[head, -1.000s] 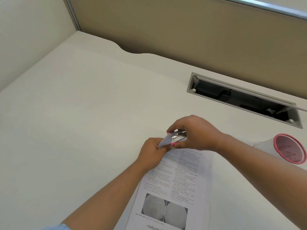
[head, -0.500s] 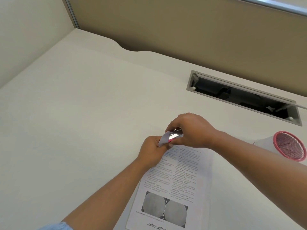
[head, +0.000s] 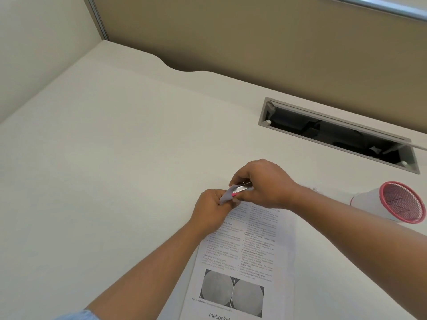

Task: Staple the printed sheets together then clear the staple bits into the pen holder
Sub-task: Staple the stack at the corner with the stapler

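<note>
Gripping the pink-and-silver metal stapler (head: 242, 188) in my right hand (head: 265, 183), I pinch a corner of the white printed sheets (head: 251, 245) with my left hand (head: 211, 209); footer reads "mebooksf" — cut off; pink mesh pen holder (head: 403, 202) sits well right.

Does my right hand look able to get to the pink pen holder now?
Likely yes: only bare desk lies between the right hand and the pen holder. But it grips the stapler on the sheets, so it isn't free.
</note>
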A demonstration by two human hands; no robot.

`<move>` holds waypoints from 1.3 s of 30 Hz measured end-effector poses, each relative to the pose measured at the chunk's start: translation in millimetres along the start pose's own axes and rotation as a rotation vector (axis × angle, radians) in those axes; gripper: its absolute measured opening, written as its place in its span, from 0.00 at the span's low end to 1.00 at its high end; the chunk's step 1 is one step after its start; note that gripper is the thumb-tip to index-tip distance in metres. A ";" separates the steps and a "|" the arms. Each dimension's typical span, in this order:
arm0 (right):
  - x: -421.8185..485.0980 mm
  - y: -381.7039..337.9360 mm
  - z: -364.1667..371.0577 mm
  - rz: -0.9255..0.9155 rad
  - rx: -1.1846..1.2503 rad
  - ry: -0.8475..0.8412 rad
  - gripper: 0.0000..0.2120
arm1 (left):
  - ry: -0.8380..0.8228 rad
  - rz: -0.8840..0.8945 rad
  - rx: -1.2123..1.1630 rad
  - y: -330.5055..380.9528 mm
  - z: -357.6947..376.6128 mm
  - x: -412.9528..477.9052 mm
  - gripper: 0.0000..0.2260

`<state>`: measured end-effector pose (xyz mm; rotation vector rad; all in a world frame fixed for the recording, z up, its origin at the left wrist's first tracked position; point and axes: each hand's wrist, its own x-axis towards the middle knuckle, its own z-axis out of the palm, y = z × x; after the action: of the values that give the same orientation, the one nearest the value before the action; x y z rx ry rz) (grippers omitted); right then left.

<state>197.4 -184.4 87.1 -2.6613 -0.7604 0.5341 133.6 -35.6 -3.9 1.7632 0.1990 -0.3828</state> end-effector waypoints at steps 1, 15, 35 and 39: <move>-0.4 1.2 -0.3 0.003 0.032 -0.011 0.13 | -0.004 0.008 0.000 0.1 -1.0 0.4 0.21; -15.0 34.7 -40.2 0.123 0.330 0.189 0.23 | -0.014 -0.111 -0.045 7.0 -4.8 -0.6 0.09; -2.3 133.4 -26.9 0.508 0.598 0.387 0.17 | -0.045 -0.134 -0.123 9.5 -5.3 -0.5 0.10; 4.7 148.5 -21.0 0.534 0.476 0.424 0.18 | -0.043 -0.142 -0.119 12.2 -4.2 -1.4 0.09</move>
<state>275.0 -305.7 45.0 -2.3688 0.1914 0.2121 137.1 -34.2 8.5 1.6270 0.3118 -0.5009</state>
